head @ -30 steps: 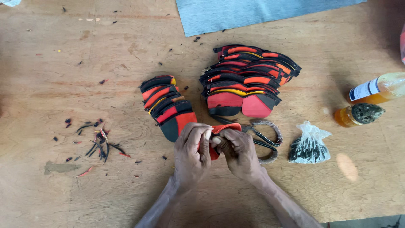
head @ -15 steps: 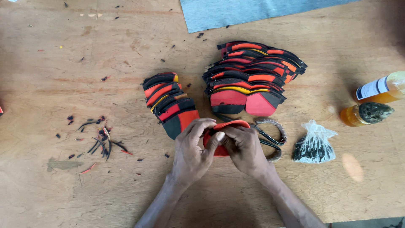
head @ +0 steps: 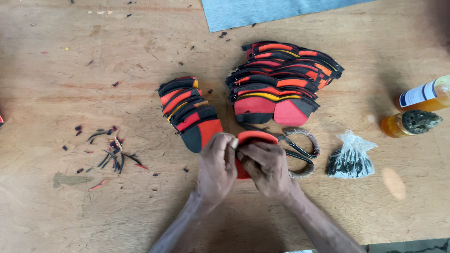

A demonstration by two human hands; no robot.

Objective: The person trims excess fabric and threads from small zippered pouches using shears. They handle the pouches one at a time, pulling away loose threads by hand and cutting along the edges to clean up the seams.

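- Head view, hands: left hand (head: 216,167) and right hand (head: 266,168) meet over the wooden table (head: 70,70), both clenched on one red cut piece (head: 251,138); fingertips pinch its near edge, and its curved top shows just beyond the knuckles.
- Red cut piece: thin, flat, rounded outline, held between the two hands just above the table. Judged light and pliable, soft enough to bend under the fingers, not fragile; best gripped by pinching at the edge, as now.
- Small stack of cut pieces (head: 190,112): black, red and orange, fanned out, just beyond the left hand and nearly touching it.
- Large stack of cut pieces (head: 281,79): same colours, farther out beyond the right hand.
- Scissors (head: 300,150): wrapped handle loops, lying just outside the right hand, partly hidden by it.
- Clear bag of dark bits (head: 350,157): knotted, farther out on the right hand's side.
- Two bottles (head: 412,122) of amber liquid: lying well apart on the same side.
- Offcut scraps (head: 112,152): thin dark and red slivers, scattered well off to the left hand's side.
- Grey sheet (head: 262,11): at the far edge, well beyond both hands.
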